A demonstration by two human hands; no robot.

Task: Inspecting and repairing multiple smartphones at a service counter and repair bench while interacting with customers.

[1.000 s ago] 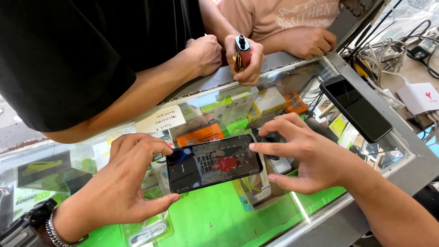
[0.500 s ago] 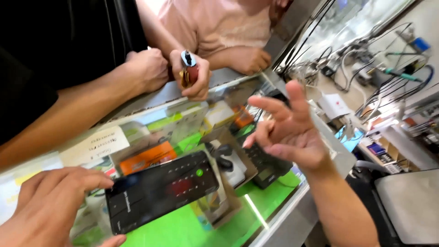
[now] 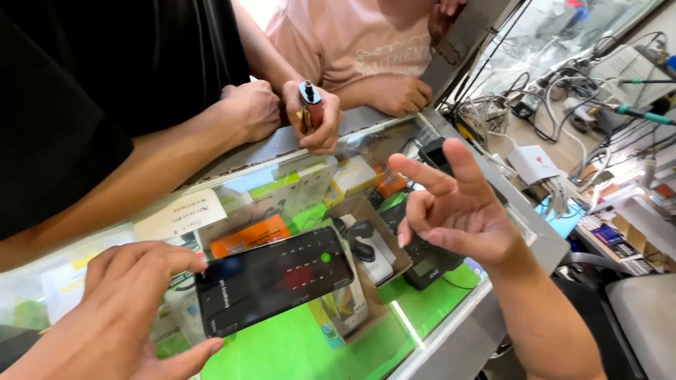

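L hand [image 3: 116, 309] is gripping the dark smartphone [image 3: 274, 280] by its end, fingers clamped, over the glass bench [image 3: 436, 309] w/ R hand [image 3: 461, 211] lifting free, fingers apart & empty — best steadying the far end too.

A phone shop: glass display counter [image 3: 394, 134] of boxed accessories [image 3: 303, 184], tangled chargers [image 3: 542, 165] behind.
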